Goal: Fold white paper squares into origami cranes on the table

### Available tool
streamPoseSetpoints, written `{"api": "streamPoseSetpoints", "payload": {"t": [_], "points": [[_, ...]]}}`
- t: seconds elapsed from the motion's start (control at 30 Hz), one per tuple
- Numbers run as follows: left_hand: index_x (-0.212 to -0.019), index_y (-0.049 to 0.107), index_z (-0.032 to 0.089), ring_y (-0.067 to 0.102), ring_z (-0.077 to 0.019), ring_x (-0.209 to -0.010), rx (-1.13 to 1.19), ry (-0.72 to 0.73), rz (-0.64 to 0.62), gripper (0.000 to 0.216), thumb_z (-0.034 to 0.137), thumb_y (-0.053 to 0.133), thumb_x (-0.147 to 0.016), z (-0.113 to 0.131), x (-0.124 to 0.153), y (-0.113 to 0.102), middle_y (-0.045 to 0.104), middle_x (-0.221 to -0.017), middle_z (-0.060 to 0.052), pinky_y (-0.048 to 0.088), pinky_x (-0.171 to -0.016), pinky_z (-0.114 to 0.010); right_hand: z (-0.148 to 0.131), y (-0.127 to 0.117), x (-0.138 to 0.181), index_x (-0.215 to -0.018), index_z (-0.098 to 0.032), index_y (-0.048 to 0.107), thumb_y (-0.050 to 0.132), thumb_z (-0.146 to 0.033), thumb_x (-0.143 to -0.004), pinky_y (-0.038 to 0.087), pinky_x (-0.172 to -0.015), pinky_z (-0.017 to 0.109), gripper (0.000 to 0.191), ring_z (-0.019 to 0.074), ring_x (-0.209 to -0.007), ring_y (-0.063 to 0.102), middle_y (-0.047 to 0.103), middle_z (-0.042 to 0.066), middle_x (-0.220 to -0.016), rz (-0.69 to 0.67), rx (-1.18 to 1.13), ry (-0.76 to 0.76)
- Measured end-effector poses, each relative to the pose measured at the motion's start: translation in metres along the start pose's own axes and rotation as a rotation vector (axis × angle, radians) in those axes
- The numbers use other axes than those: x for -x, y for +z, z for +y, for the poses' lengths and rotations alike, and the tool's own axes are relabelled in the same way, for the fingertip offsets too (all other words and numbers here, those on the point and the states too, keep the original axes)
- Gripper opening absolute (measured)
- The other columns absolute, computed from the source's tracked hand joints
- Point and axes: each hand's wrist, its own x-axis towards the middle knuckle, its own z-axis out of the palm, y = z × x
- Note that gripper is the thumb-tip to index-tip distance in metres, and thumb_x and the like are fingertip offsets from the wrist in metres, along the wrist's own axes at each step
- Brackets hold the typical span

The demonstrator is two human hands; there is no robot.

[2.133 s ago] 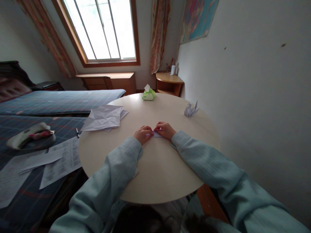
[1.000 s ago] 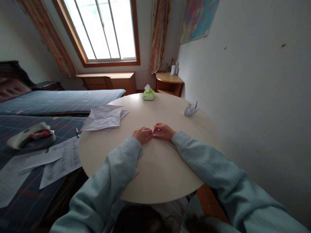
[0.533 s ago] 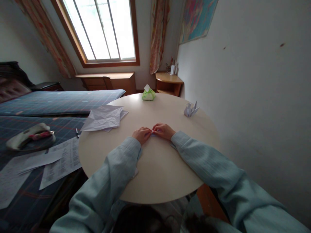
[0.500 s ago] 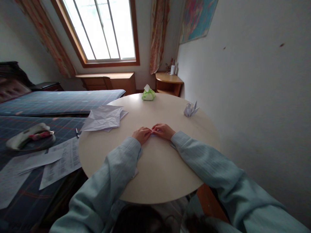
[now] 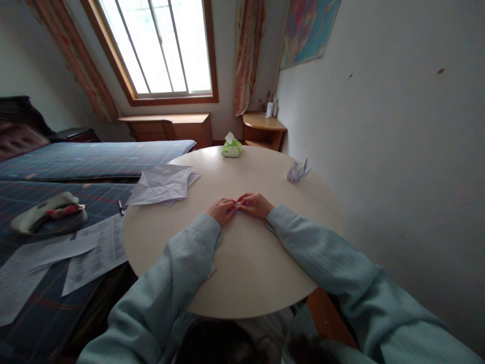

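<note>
The bed (image 5: 87, 156), covered in dark blue checked cloth, fills the left side, with flat printed sheets (image 5: 94, 250) lying on it. Beside it stands the round surface (image 5: 246, 263), smooth and cream-coloured. At its far left edge lies a stack of creased white paper (image 5: 162, 184), angular and wrinkled. A soft green tissue pack (image 5: 232, 147) sits at the far rim, and a pointed, folded paper figure (image 5: 298, 172) stands to the right near the wall.

At the middle, the left hand (image 5: 223, 210) and right hand (image 5: 256, 203) rest knuckles up, fingers curled and fingertips meeting, both pinching the small folded paper (image 5: 239, 207) against the surface. Only a sliver of it shows.

Two seconds ago the hands sat slightly apart and more of the white strip was visible between them.
</note>
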Motion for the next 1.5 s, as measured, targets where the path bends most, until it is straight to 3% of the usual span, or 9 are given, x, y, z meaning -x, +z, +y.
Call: {"api": "streamPoseSetpoints", "payload": {"t": [0.27,0.47,0.57,0.67,0.8,1.0,1.17,1.3,1.5], "points": [[-0.077,0.058,0.02,0.053,-0.0137,-0.085,-0.028,0.025,0.026,0.012,0.021,0.048,-0.072,0.0,-0.001,-0.001,0.06,-0.091,-0.002,0.042,-0.078,-0.028,0.0,0.0,-0.001,-0.063,-0.017,0.061,0.055,-0.024,-0.068,0.044,-0.065,0.021,0.01,0.0098,-0.069,0.055,0.061,0.004,-0.078,0.063,-0.017,-0.052],[-0.092,0.051,0.018,0.055,-0.0122,-0.073,0.007,-0.077,0.018,0.022,0.018,0.048,-0.07,0.002,-0.001,0.002,0.059,-0.081,-0.002,0.044,-0.068,-0.024,-0.004,0.003,-0.001,-0.072,-0.016,0.059,0.054,-0.014,-0.065,0.042,-0.058,0.019,0.008,0.0077,-0.06,0.051,0.058,0.0,-0.065,0.092,-0.032,-0.005],[-0.084,0.055,0.019,0.054,-0.0125,-0.076,-0.024,-0.048,-0.011,0.015,0.021,0.049,-0.071,0.003,-0.001,0.001,0.059,-0.078,-0.001,0.043,-0.07,-0.023,-0.006,0.005,0.0,-0.071,-0.016,0.057,0.053,-0.012,-0.064,0.042,-0.057,0.019,0.009,0.0073,-0.058,0.05,0.057,-0.001,-0.063,0.079,-0.032,0.016],[-0.074,0.058,0.021,0.054,-0.0123,-0.074,-0.079,-0.102,-0.004,0.013,0.026,0.046,-0.074,0.006,-0.001,-0.001,0.059,-0.074,0.0,0.043,-0.066,-0.022,-0.008,0.005,0.0,-0.075,-0.016,0.057,0.054,-0.013,-0.064,0.042,-0.058,0.019,0.011,0.0078,-0.06,0.051,0.058,-0.001,-0.065,0.086,-0.004,0.016],[-0.075,0.058,0.022,0.053,-0.0123,-0.073,-0.152,-0.176,0.026,0.015,0.024,0.043,-0.076,0.009,0.0,-0.002,0.059,-0.076,0.0,0.042,-0.062,-0.022,-0.008,0.002,-0.001,-0.077,-0.016,0.057,0.055,-0.015,-0.066,0.042,-0.062,0.022,0.012,0.0096,-0.065,0.052,0.059,0.001,-0.07,0.088,0.091,0.027],[-0.08,0.058,0.022,0.052,-0.013,-0.081,-0.148,-0.099,-0.047,0.016,0.028,0.044,-0.076,0.008,-0.001,-0.002,0.058,-0.08,-0.001,0.042,-0.07,-0.022,-0.006,0.005,0.0,-0.07,-0.017,0.058,0.054,-0.017,-0.069,0.041,-0.059,0.021,0.004,0.0095,-0.061,0.052,0.059,0.001,-0.066,0.077,0.139,0.015],[-0.075,0.058,0.021,0.053,-0.0133,-0.076,-0.163,-0.215,-0.001,0.015,0.027,0.044,-0.076,0.009,-0.001,-0.002,0.057,-0.077,-0.001,0.041,-0.065,-0.023,-0.01,0.002,-0.001,-0.079,-0.017,0.056,0.054,-0.029,-0.07,0.04,-0.069,0.025,0.014,0.0145,-0.077,0.05,0.058,0.005,-0.078,0.223,0.229,-0.08],[-0.074,0.056,0.02,0.053,-0.0138,-0.07,-0.139,-0.357,0.106,0.012,0.025,0.045,-0.074,0.004,-0.002,-0.001,0.057,-0.076,-0.002,0.041,-0.061,-0.024,-0.012,-0.004,-0.001,-0.066,-0.015,0.051,0.049,-0.042,-0.071,0.038,-0.058,0.024,0.027,0.0128,-0.061,0.046,0.053,0.004,-0.065,0.423,0.313,0.134],[-0.071,0.054,0.017,0.052,-0.0127,-0.063,0.004,-0.403,0.35,0.01,0.023,0.046,-0.073,0.002,-0.005,-0.003,0.057,-0.071,-0.003,0.041,-0.06,-0.023,-0.013,0.004,-0.003,-0.053,-0.015,0.05,0.044,-0.051,-0.07,0.031,-0.045,0.021,0.04,0.0078,-0.044,0.04,0.046,-0.002,-0.045,0.261,-0.023,0.374]]}}
